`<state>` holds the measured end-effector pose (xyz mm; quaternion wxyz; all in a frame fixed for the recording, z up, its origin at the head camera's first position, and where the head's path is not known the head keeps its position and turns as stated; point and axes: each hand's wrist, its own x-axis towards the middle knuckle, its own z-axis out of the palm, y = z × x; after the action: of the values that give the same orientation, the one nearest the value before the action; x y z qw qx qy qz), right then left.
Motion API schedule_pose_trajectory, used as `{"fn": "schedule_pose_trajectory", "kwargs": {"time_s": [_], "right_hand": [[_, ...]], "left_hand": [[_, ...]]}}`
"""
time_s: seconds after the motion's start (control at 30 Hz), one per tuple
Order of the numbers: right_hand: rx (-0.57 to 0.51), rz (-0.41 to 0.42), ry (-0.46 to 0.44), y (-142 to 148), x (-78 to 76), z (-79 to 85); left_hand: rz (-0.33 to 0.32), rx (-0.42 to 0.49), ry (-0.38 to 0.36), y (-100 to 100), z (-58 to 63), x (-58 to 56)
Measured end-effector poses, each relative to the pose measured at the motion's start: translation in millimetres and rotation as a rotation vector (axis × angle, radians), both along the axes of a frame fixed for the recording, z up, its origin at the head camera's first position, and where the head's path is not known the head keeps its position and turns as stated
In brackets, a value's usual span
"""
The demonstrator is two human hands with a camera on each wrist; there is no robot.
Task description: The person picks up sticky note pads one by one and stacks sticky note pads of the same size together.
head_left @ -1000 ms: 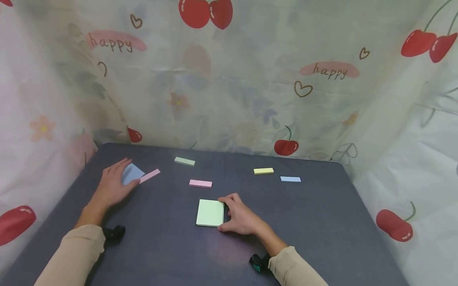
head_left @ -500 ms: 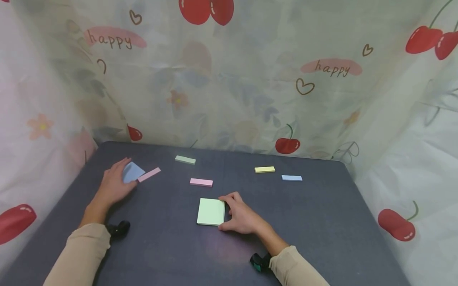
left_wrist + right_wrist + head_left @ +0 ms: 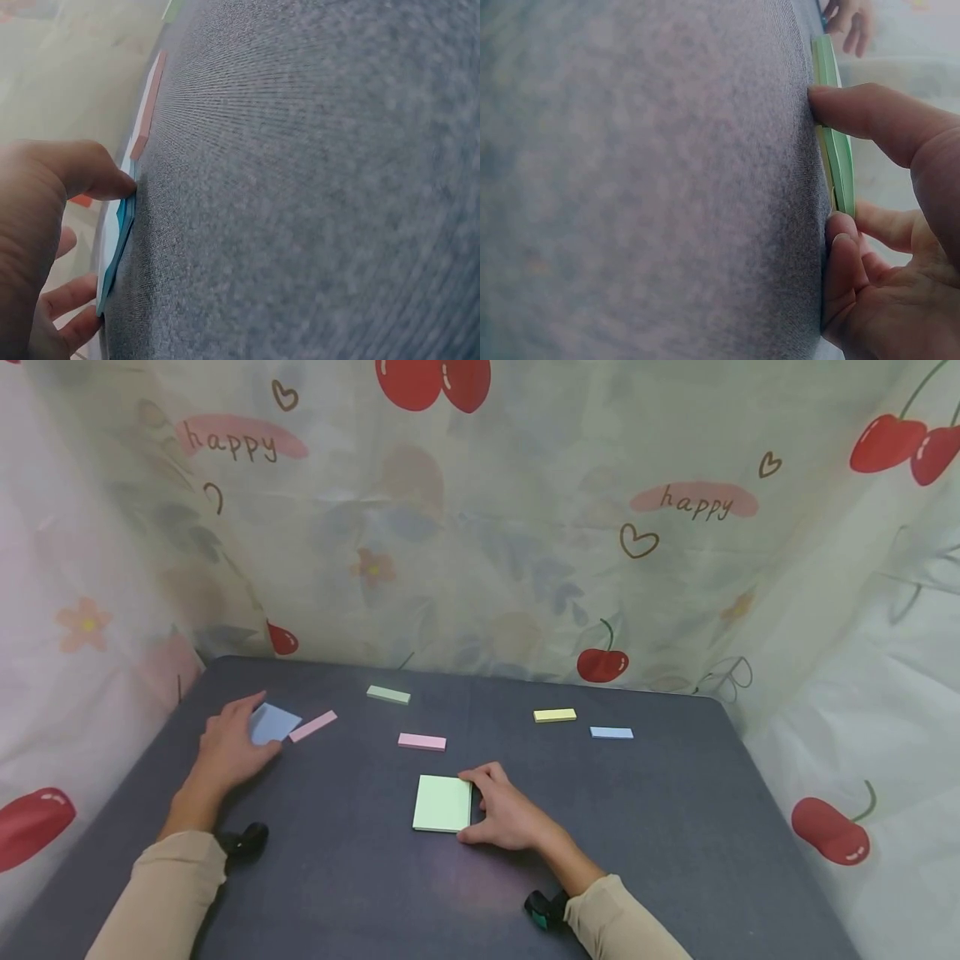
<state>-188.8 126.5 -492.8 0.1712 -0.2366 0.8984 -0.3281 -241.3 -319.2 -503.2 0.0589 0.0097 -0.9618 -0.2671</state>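
My left hand (image 3: 228,747) holds a square blue sticky-note pad (image 3: 273,724) at the far left of the table, thumb on its near edge and fingers around the other side. Just right of that pad lies a slanted pink strip pad (image 3: 313,727). At the middle of the table my right hand (image 3: 506,814) grips a square light-green sticky-note pad (image 3: 441,803) by its right side, thumb at the near corner and fingers at the far one. A yellowish layer (image 3: 827,169) shows under the green one in the right wrist view.
Behind the green pad lies another pink strip pad (image 3: 422,742). A pale green strip pad (image 3: 387,695) is farther back. Yellow (image 3: 554,716) and blue (image 3: 611,733) strip pads lie at the back right. A patterned curtain (image 3: 480,543) hangs behind the dark table (image 3: 360,893).
The blue pad has shifted slightly left and turned a little with my left hand, a bit apart from the slanted pink strip. My right hand and the green pad stay put.
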Motion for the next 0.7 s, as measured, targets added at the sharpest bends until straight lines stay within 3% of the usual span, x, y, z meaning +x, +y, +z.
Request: {"fn": "schedule_pose_trajectory", "kwargs": {"time_s": [0.4, 0.7], "right_hand": [[0.000, 0.001, -0.009, -0.5, -1.0, -0.3], [-0.005, 0.003, -0.015, -0.4, -1.7, -1.8]], "left_hand": [[0.058, 0.011, -0.053, -6.7, 5.9, 2.8], [0.091, 0.084, -0.089, -5.6, 6.7, 9.4]]}}
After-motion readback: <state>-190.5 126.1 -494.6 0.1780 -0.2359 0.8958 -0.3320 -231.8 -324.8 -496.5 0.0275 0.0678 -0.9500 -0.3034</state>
